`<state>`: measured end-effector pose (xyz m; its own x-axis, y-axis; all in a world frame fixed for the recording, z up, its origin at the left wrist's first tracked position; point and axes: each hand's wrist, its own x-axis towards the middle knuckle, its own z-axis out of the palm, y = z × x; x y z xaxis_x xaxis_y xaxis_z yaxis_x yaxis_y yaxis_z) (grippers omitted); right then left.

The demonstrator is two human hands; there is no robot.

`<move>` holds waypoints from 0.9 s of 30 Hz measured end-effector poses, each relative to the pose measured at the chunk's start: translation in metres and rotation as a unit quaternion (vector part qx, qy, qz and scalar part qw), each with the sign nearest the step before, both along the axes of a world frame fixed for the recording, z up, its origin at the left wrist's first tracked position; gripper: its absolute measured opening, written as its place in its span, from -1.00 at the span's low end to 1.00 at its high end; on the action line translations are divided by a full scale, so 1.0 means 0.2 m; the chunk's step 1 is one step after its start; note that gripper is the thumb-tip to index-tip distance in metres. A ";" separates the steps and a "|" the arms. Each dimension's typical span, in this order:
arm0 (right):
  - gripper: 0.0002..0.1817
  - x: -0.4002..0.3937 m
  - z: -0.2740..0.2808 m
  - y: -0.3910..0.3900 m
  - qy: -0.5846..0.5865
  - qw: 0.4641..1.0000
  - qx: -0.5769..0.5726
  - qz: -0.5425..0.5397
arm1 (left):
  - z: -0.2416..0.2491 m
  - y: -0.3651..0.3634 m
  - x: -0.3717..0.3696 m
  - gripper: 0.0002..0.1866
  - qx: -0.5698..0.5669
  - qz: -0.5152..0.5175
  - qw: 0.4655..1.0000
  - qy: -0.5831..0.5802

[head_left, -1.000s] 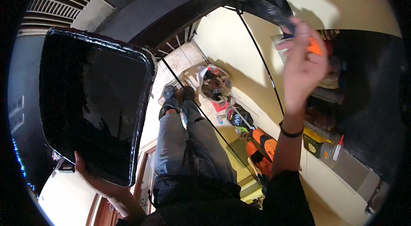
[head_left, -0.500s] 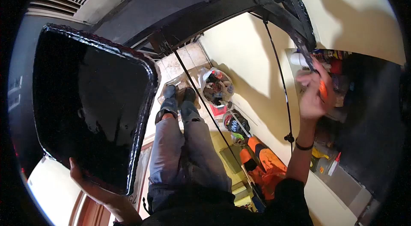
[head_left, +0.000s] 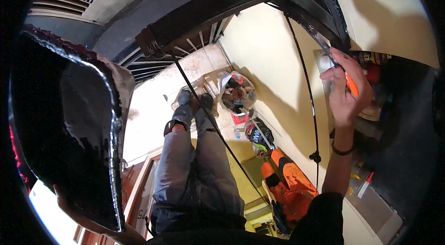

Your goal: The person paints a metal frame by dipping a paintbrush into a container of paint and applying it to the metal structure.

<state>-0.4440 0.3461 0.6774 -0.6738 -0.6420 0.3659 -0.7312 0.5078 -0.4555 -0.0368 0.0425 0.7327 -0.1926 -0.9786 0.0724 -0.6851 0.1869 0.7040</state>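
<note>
My left hand (head_left: 69, 210) grips the lower edge of a paint tray (head_left: 113, 120), a deep container with black paint inside and along its rim. The tray is tilted at the left; most of my left fingers are hidden beneath it. My right hand (head_left: 347, 94) is closed around a paintbrush with an orange handle (head_left: 351, 84). The brush points up and left, its dark tip at the underside of the slanted brace on a black metal bracket (head_left: 208, 11). Whether the bristles touch the metal is hard to tell.
A black cord (head_left: 306, 82) with a knot hangs beside my right arm; another dark line crosses my legs. Below are a bucket of odds and ends (head_left: 237, 94), orange cloth (head_left: 294, 182) and a cream wall (head_left: 273, 73). A cluttered shelf (head_left: 371, 78) stands right.
The paint tray has moved left and tilted more, my left hand going with it. My right hand with the paintbrush has shifted slightly right. The view has shifted a little.
</note>
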 end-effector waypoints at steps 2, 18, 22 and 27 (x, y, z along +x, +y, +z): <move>-0.67 -0.03 0.01 0.01 -0.006 1.000 -0.004 0.009 | -0.01 0.00 0.00 -0.32 -0.016 -0.012 1.000 -0.019; -0.70 -0.11 0.17 -0.11 -0.030 0.996 0.060 0.056 | -0.02 -0.05 0.08 -0.32 -0.089 -0.066 0.985 -0.131; -0.70 -0.08 0.18 -0.07 0.043 0.992 0.079 0.093 | -0.01 -0.04 0.12 -0.32 -0.094 -0.061 0.983 -0.148; -0.70 -0.08 0.22 -0.11 0.035 0.987 0.124 0.092 | -0.01 -0.03 0.16 -0.32 -0.104 -0.068 0.978 -0.166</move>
<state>-0.4608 0.3238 0.7220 -0.5160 -0.8268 0.2238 -0.8466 0.4526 -0.2799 -0.0058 0.0362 0.7315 -0.3672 -0.9128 0.1791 -0.8285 0.4084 0.3831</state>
